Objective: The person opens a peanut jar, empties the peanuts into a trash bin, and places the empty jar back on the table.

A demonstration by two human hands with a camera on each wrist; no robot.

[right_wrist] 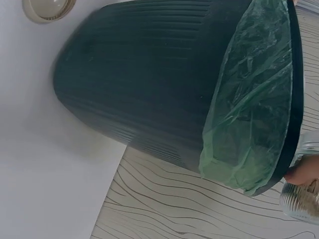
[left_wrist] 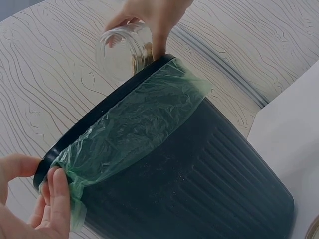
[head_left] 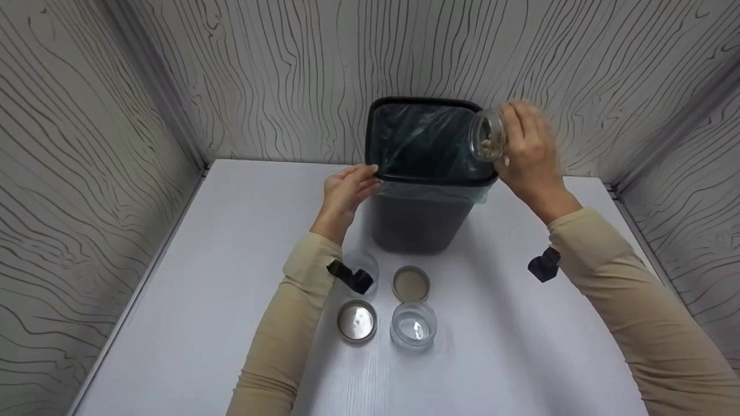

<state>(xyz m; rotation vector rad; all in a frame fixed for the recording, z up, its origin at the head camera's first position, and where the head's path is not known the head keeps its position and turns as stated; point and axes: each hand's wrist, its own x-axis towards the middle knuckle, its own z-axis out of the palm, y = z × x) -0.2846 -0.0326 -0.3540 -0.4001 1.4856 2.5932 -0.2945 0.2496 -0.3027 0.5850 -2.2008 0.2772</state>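
Note:
A dark trash bin (head_left: 419, 222) lined with a green plastic bag (left_wrist: 134, 124) stands at the back of the table. My left hand (head_left: 350, 190) pinches the bin's rim at its front left corner, thumb above and fingers beneath, over the bag's edge. In my right hand (head_left: 531, 150) is a glass jar (head_left: 487, 134), tipped on its side over the bin's right rim with its mouth toward the opening. Small pale lumps lie inside the jar; their kind cannot be made out. The right wrist view catches only part of that jar (right_wrist: 301, 201).
On the white table (head_left: 254, 231) before the bin stand a glass jar (head_left: 414, 326) and two round lids (head_left: 356, 322), (head_left: 411, 283). Another clear glass piece (head_left: 368, 263) is partly hidden by the left wrist strap. Patterned walls (head_left: 277, 75) enclose the back and sides.

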